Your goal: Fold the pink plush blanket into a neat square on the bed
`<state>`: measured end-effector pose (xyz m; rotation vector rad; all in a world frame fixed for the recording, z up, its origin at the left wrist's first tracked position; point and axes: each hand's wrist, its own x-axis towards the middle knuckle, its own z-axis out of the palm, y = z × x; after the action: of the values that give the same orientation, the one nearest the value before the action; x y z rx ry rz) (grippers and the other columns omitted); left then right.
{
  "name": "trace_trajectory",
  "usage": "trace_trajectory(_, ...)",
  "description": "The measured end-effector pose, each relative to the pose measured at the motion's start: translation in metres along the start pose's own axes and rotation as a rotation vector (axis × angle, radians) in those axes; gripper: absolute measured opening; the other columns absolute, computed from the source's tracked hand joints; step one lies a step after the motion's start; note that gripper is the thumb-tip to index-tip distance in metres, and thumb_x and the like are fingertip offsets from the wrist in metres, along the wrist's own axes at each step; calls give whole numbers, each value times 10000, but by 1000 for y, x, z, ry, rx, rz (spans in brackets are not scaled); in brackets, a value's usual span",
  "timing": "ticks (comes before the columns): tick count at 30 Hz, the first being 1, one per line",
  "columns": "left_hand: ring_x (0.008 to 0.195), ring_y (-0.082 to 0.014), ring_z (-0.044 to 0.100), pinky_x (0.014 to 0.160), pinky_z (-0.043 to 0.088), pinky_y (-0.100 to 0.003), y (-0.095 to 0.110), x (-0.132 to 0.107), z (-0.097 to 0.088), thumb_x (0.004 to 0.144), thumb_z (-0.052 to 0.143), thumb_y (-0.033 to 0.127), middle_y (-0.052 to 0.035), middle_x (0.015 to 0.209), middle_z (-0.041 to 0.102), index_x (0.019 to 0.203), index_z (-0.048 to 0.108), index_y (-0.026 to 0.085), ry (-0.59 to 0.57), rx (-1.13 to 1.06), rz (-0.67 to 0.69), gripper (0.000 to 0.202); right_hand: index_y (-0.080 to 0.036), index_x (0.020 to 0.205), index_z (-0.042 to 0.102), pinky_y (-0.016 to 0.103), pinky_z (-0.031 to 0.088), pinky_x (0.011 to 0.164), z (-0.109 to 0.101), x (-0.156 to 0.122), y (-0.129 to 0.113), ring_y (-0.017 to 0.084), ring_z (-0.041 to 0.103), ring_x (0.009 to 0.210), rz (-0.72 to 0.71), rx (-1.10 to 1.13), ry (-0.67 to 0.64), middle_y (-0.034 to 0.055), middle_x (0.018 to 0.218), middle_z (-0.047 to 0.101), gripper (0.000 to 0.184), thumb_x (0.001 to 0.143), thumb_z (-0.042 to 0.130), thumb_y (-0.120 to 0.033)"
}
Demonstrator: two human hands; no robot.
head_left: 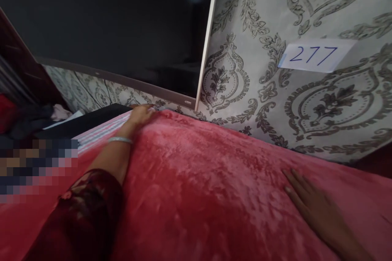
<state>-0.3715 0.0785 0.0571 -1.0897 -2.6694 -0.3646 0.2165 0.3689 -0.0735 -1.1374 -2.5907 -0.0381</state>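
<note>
A plush red blanket (pixel 199 179) covers the wide surface in front of me, its pile brushed into lighter and darker patches. My left hand (pixel 141 115) reaches to the blanket's far edge, beside a grey-and-white striped strip (pixel 102 130). Its fingers are blurred and partly hidden there, so whether they grip the cloth is unclear. At the right, my right hand (pixel 312 202) lies palm down on the blanket with its fingers stretched out. Nothing shows in it.
A large dark television screen (pixel 107 20) hangs on the patterned wall (pixel 263 102) behind the blanket. A paper marked 277 (pixel 317 55) is fixed to the wall. Dark, flat-topped furniture (pixel 88 120) and a heap of clothes (pixel 27 116) are at the left.
</note>
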Motion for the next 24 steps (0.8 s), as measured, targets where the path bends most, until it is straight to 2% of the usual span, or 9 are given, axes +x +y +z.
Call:
trace_trajectory(2, 1472, -280, 428, 1208, 324, -399, 10, 4, 10, 996, 376, 496, -62, 1583, 510, 1528, 515, 238, -179, -20, 134, 607, -341, 1610, 359, 639, 384, 1158, 1, 0, 3, 351, 394, 1496, -15, 1, 4, 46, 1645, 406, 728, 973, 193, -652)
trace_trajectory(4, 1532, -307, 331, 1233, 261, -491, 16, 5, 22, 996, 380, 552, -49, 1634, 443, 1542, 489, 291, -267, 9, 73, 615, -347, 1615, 346, 642, 399, 1145, 2, 0, 5, 359, 402, 1489, -24, -6, 6, 50, 1637, 418, 720, 972, 214, -643)
trace_trajectory(8, 1493, -403, 369, 1157, 273, -689, 12, -1, 33, 1022, 303, 481, -131, 1612, 459, 1505, 534, 265, -109, 31, -229, 577, -345, 1613, 351, 628, 418, 1136, 1, 1, 3, 357, 403, 1489, -24, -28, -7, 52, 1637, 419, 713, 973, 230, -633)
trace_trajectory(10, 1417, -400, 478, 1134, 345, -647, 9, -7, 27, 1019, 296, 428, -165, 1526, 554, 1442, 603, 213, -38, -23, -272, 566, -344, 1611, 359, 641, 413, 1134, -1, 2, -2, 359, 408, 1485, -7, -43, -15, 51, 1638, 419, 711, 975, 220, -630)
trace_trajectory(14, 1333, -306, 583, 1095, 457, -409, 15, -21, -1, 1030, 222, 343, -142, 1444, 635, 1417, 625, 144, 9, -96, -221, 593, -300, 1594, 404, 680, 388, 1130, -6, 3, -13, 372, 392, 1492, 27, -50, -26, 73, 1646, 400, 731, 975, 183, -620)
trace_trajectory(17, 1333, -298, 587, 1095, 461, -393, 33, -38, -25, 1032, 228, 307, -144, 1439, 639, 1418, 621, 120, 2, -113, -175, 581, -284, 1593, 411, 705, 363, 1132, -5, 3, -14, 377, 394, 1490, 31, -25, -45, 86, 1655, 383, 748, 972, 163, -619)
trace_trajectory(19, 1328, -287, 595, 1117, 450, -388, 54, -62, -35, 1030, 282, 312, -144, 1432, 646, 1406, 632, 122, -27, -129, -111, 548, -287, 1604, 393, 722, 360, 1120, 0, 4, -10, 391, 403, 1480, -3, 1, -32, 104, 1643, 400, 757, 966, 178, -631)
trace_trajectory(22, 1443, -212, 485, 1209, 349, -312, 99, -121, -34, 1013, 436, 418, -32, 1570, 531, 1507, 539, 252, -70, -183, 93, 532, -307, 1630, 336, 724, 373, 1102, 7, 8, -4, 407, 419, 1465, -77, 37, 21, 122, 1633, 413, 760, 958, 217, -641)
trace_trajectory(24, 1548, -279, 324, 1269, 255, -440, 132, -171, -24, 1000, 461, 540, -86, 1668, 373, 1586, 418, 232, -216, -271, 464, 663, -309, 1644, 297, 727, 385, 1085, 4, 13, -5, 410, 439, 1449, -82, 16, 27, 127, 1636, 406, 756, 962, 207, -623)
